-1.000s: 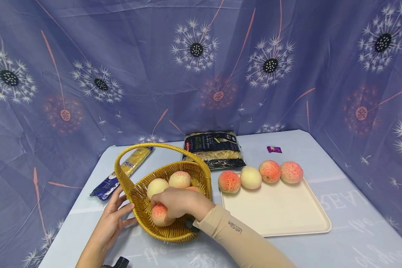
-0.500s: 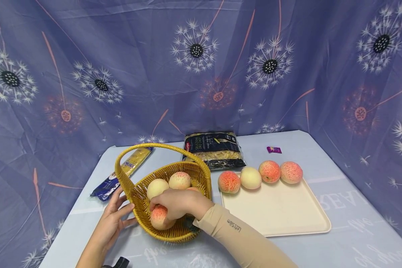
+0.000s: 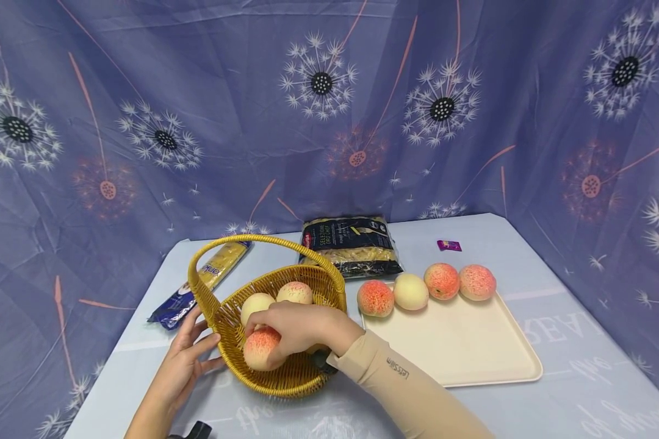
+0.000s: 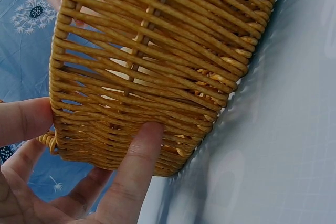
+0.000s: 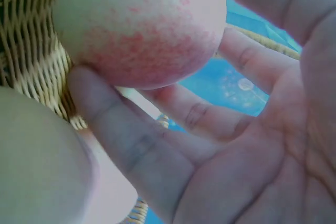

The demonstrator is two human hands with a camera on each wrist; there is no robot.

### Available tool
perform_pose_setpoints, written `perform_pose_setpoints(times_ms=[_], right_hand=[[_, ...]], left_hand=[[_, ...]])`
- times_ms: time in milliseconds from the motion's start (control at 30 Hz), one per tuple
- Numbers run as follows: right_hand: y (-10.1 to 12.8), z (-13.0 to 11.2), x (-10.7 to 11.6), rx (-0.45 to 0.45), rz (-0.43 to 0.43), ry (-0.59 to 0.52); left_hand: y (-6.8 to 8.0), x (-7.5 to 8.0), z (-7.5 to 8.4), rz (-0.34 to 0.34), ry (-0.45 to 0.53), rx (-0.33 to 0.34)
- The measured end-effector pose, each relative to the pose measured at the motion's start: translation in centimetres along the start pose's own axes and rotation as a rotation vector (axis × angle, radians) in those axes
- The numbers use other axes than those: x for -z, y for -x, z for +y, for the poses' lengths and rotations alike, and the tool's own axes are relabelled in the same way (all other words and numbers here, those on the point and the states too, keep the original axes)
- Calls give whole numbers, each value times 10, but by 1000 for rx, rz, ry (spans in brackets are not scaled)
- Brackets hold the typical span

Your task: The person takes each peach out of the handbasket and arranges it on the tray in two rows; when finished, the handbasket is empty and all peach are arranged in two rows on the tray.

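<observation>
In the head view a golden wicker basket point(image 3: 285, 381) with a tall arched handle stands on the table. My right hand point(image 3: 293, 329) reaches into it and grips a red-blushed peach point(image 3: 262, 349) near the basket's left wall. In the right wrist view, thumb and fingers curl round that peach point(image 5: 142, 40). Just behind the hand sit a pale peach point(image 3: 255, 306) and a lightly speckled peach point(image 3: 295, 292). My left hand point(image 3: 189, 353) touches the basket's left side; in the left wrist view its straight fingertips rest on the weave point(image 4: 142, 77) and at the rim.
Right of the basket lies a cream tray point(image 3: 456, 347), with several peaches point(image 3: 442, 281) along its back edge. Behind stand a dark pasta bag point(image 3: 351, 247) and a small purple packet point(image 3: 449, 245). A blue and yellow pasta packet point(image 3: 214, 271) lies back left. A patterned curtain point(image 3: 329, 146) encloses the table.
My right hand has risen slightly with the peach, which shows a little higher and further left, and its wrist has shifted right. The left hand and basket have stayed put.
</observation>
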State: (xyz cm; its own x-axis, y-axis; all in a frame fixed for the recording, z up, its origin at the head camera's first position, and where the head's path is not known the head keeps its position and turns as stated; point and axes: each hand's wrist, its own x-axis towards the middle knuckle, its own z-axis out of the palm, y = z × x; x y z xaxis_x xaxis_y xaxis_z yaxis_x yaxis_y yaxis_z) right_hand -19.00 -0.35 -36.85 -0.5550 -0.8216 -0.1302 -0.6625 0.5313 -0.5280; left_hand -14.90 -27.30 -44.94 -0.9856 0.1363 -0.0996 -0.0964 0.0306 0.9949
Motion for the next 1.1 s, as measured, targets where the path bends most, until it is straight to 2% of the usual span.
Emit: perform_pose_setpoints(times_ms=[500,767,967,1033,1100], right_hand=[[47,-10,30,150,105,-52],[77,-14,44,142,171,-194],[102,-13,53,115,199,-365],[110,-12,55,106,213,-383],[118,-10,57,105,235,-341]], left_hand=[[0,-1,0,4,2,-4],[0,-1,-1,13,0,0],[0,-1,-2,7,-2,-9],[0,-1,-1,6,-1,-9],[0,-1,-1,7,0,-8]])
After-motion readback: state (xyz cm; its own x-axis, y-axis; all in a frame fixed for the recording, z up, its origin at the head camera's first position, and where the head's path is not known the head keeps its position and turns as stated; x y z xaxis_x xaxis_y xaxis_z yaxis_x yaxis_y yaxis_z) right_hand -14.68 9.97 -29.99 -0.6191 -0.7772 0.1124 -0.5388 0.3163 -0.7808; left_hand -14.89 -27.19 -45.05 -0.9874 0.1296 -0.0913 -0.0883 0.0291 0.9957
